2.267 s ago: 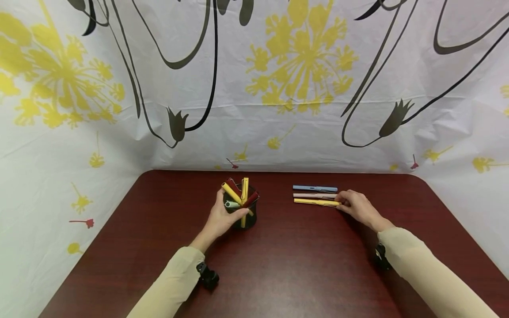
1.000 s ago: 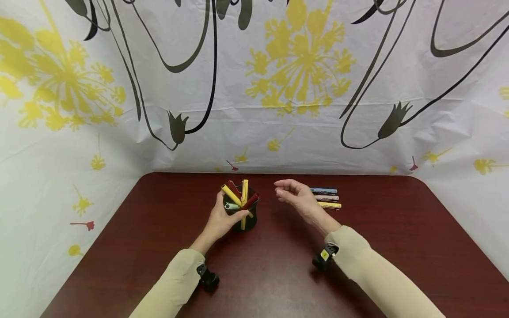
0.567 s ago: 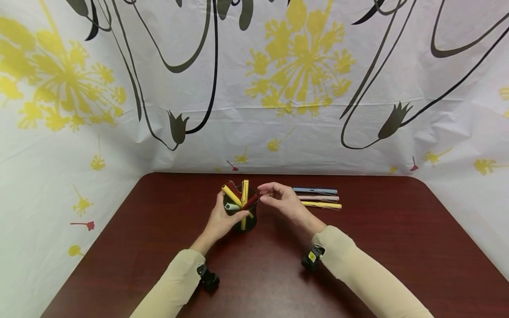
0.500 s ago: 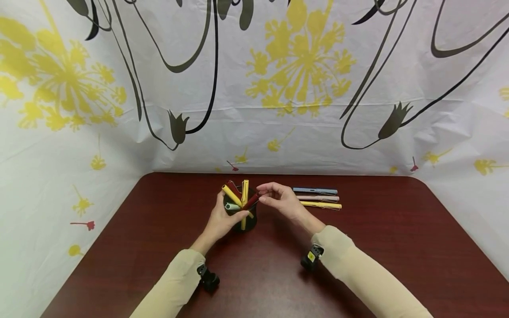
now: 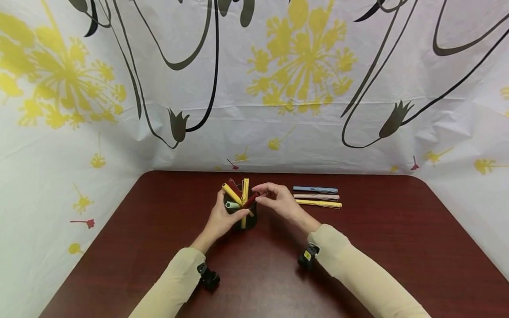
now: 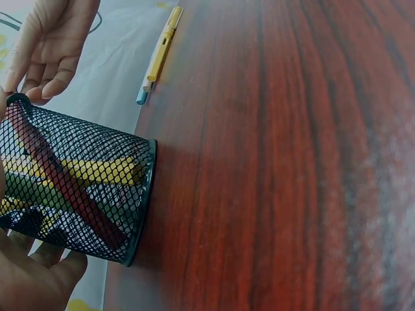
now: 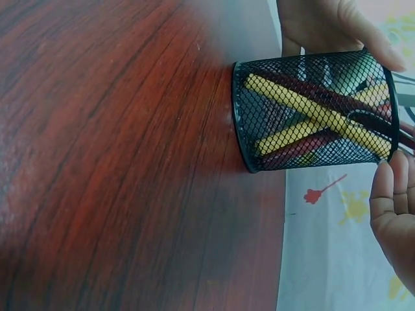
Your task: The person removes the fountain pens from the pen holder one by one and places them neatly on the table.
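My left hand is curled round a black mesh pen holder near the back of the table. Out of the holder lean several pens: a yellow pen, another yellow pen, a light green pen and dark red ones. At the holder's right rim my right hand has thumb and forefinger about the top of a dark red pen, which it seems to pinch. In the right wrist view, the pens cross inside the mesh holder, its base on the table.
To the right lie three pens side by side: blue, pale pink and yellow. The dark red-brown table ends at a white patterned cloth behind. Each wrist carries a small black camera.
My right hand left the row of pens, with all three lying there, and moved left to the dark red pen in the holder. My left hand stayed on the holder.
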{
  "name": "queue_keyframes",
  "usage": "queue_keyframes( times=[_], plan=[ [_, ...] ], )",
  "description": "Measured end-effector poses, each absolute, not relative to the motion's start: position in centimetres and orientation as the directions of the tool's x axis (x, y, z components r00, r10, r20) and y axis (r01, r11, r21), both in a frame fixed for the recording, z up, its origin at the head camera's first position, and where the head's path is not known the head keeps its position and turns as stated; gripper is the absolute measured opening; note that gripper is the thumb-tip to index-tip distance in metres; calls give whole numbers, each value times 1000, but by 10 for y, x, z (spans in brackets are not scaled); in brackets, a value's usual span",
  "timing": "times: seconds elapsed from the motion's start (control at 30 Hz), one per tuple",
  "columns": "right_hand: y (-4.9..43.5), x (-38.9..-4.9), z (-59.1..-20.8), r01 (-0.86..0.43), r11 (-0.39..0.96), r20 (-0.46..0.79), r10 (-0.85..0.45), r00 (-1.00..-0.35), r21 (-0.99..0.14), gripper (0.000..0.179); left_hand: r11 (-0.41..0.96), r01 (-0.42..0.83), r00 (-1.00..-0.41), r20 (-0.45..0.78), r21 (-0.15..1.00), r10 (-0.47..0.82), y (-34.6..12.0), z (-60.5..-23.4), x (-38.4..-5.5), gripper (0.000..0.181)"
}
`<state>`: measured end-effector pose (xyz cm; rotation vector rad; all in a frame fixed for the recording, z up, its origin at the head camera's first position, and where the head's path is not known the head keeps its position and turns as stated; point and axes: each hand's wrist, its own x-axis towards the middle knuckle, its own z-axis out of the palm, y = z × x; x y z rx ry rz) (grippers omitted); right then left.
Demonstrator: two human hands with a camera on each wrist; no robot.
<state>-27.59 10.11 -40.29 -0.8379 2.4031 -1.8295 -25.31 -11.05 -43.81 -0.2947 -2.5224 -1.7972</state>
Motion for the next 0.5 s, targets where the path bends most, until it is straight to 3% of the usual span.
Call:
queue_keyframes(
  times=[0.3, 0.5],
  plan=[
    [96, -254, -375, -448, 242, 337, -388, -858, -861, 22, 290, 167, -981, 129, 942, 144, -110, -438, -252, 89],
    [96, -261, -384, -425, 223, 338, -343, -877, -877, 22, 304, 167, -982, 131, 938, 134, -111, -438, -253, 91]
  ],
)
